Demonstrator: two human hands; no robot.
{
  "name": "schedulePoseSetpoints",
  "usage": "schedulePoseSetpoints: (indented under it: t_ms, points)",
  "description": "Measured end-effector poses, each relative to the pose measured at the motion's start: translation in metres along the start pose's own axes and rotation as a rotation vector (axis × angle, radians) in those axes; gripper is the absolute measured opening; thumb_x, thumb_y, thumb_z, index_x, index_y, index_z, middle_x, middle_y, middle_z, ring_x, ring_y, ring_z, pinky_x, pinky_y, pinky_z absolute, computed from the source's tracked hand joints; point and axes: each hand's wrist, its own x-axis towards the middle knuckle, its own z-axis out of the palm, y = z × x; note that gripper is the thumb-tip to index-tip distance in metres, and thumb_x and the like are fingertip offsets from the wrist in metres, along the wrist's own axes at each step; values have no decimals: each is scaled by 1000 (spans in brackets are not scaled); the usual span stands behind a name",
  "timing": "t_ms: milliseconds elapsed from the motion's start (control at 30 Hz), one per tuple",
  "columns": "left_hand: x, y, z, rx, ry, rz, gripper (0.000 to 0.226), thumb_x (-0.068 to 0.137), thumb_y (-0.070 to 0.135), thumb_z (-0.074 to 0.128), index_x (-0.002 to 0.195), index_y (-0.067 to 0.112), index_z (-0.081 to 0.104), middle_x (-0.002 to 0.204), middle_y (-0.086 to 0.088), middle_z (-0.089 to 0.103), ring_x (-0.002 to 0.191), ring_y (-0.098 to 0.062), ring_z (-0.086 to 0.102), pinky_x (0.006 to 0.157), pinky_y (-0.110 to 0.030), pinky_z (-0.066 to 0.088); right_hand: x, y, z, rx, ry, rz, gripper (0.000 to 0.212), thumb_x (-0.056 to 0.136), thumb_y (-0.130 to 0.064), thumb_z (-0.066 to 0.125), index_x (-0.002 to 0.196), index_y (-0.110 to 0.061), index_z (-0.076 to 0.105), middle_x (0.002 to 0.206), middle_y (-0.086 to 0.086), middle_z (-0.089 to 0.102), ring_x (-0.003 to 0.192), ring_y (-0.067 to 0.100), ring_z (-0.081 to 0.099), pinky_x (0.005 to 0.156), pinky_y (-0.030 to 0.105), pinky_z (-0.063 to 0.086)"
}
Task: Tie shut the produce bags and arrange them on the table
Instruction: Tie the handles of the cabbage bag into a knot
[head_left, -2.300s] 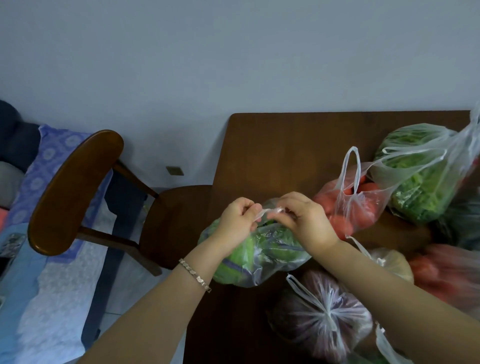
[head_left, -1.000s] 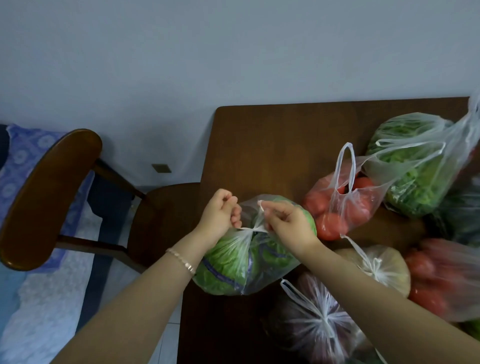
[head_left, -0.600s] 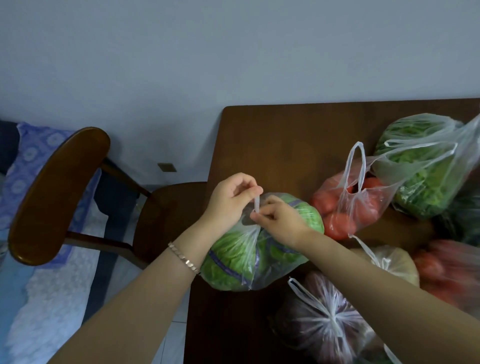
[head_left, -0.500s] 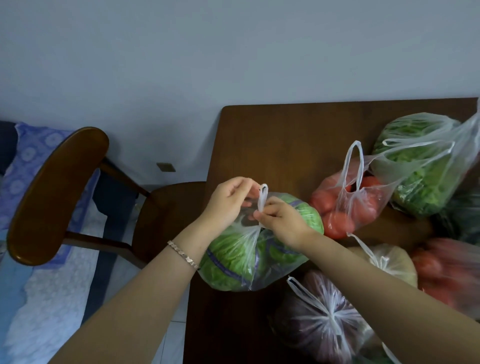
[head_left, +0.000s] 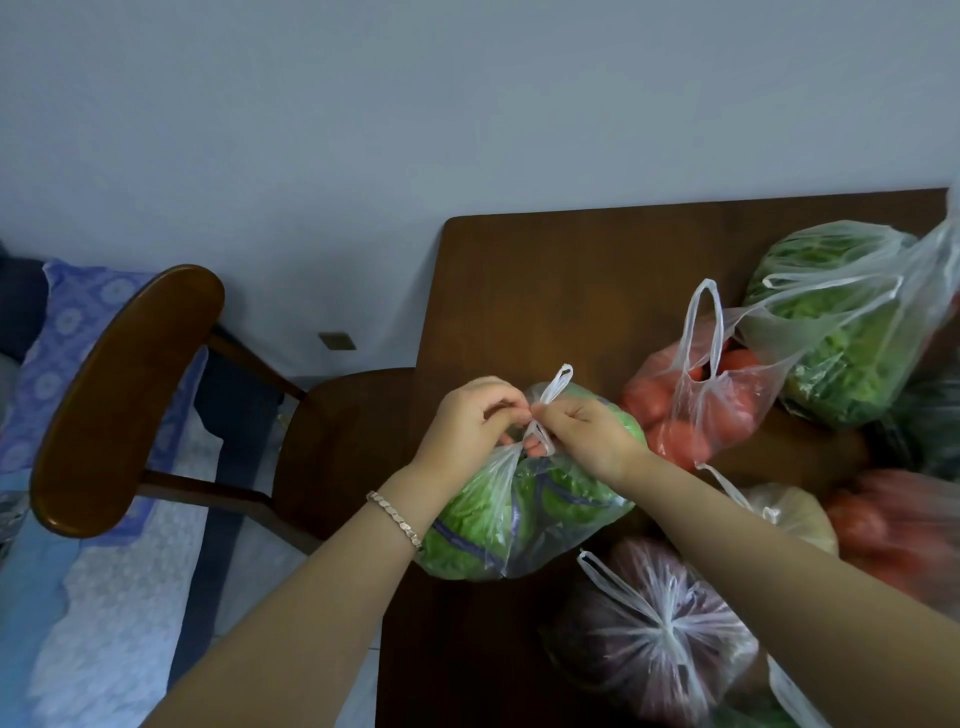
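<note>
A clear bag of green cabbage (head_left: 519, 519) lies near the left edge of the brown table (head_left: 545, 275). My left hand (head_left: 467, 426) and my right hand (head_left: 587, 436) meet over its top, each pinching a bag handle (head_left: 553, 384) where the two strips cross. One handle loop sticks up between my fingers. To the right stand an untied bag of tomatoes (head_left: 696, 410) with upright handles and an open bag of leafy greens (head_left: 841, 332).
A tied bag of purple produce (head_left: 654, 634) lies at the near side, a pale tied bag (head_left: 789, 514) and a red bag (head_left: 904, 530) to the right. A wooden chair (head_left: 124, 400) stands left of the table, against a patterned bed (head_left: 78, 597).
My hands pulled the handles apart, then came back together over the cabbage bag. The handles now cross between my fingers, with one loop standing up.
</note>
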Motion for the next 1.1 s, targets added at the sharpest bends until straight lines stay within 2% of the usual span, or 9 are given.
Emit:
schedulePoseSetpoints:
  t_ms: [167, 300, 467, 600, 767, 900, 967, 1033, 1100]
  points:
    - [1, -3, -5, 267, -50, 174, 13, 88, 4, 51, 77, 11, 53, 84, 7, 47, 76, -4, 47, 70, -13, 37, -4, 0, -1, -6, 52, -54, 29, 93, -16, 50, 75, -2, 67, 63, -3, 66, 56, -5, 61, 56, 4, 45]
    - [-12, -16, -9, 114, 7, -86, 15, 90, 5, 50, 80, 15, 54, 87, 4, 59, 76, -4, 56, 70, -10, 44, -3, 2, -1, 49, 139, -94, 16, 89, -7, 55, 82, -2, 69, 48, -12, 63, 48, -7, 56, 51, 5, 42]
    - [-10, -12, -8, -197, 42, -318, 21, 84, -2, 58, 78, 18, 57, 75, -3, 65, 65, -1, 66, 66, -15, 51, -1, 0, -2, 111, 119, -30, 24, 92, -8, 51, 72, -11, 64, 46, -8, 65, 46, -2, 59, 51, 9, 46]
    - [2, -1, -8, -25, -149, -257, 22, 83, 13, 61, 81, 34, 66, 69, 7, 67, 65, 0, 60, 68, -15, 46, 0, 3, -3, 128, 92, -46, 28, 92, -5, 50, 68, -12, 64, 56, -3, 67, 52, 2, 62, 60, 13, 50]
    - [11, 3, -11, 68, -314, -214, 15, 81, 26, 66, 70, 30, 75, 51, 7, 55, 46, -2, 38, 48, -14, 31, 2, 11, -2, 27, 147, -78, 28, 90, -7, 54, 66, -15, 66, 54, -7, 64, 53, 1, 58, 58, 12, 47]
    - [12, 3, -13, 53, -384, -259, 15, 81, 31, 67, 68, 37, 74, 44, 12, 48, 51, -16, 33, 52, -27, 27, 0, 20, 3, -111, 216, -199, 33, 87, -9, 57, 60, -26, 65, 80, 0, 66, 81, 10, 61, 80, 23, 47]
    - [10, 2, -14, 58, -383, -252, 13, 79, 30, 69, 70, 38, 74, 47, 11, 50, 52, -15, 36, 53, -28, 28, 0, 22, 4, -133, 258, -247, 30, 86, -9, 59, 62, -26, 66, 89, 0, 61, 87, 0, 58, 82, 14, 45]
    - [6, -1, -14, 38, -353, -250, 10, 79, 27, 70, 73, 34, 75, 49, 11, 52, 49, -6, 39, 53, -21, 31, 3, 20, 4, -102, 285, -257, 21, 85, -7, 60, 71, -19, 69, 87, -8, 55, 80, -15, 53, 70, -2, 39]
    - [1, -3, -11, 7, -290, -237, 9, 80, 23, 69, 77, 28, 75, 43, 14, 50, 44, -1, 36, 48, -12, 29, 5, 19, 4, -90, 301, -245, 18, 86, -7, 59, 73, -17, 68, 84, -12, 52, 76, -12, 54, 64, -4, 38]
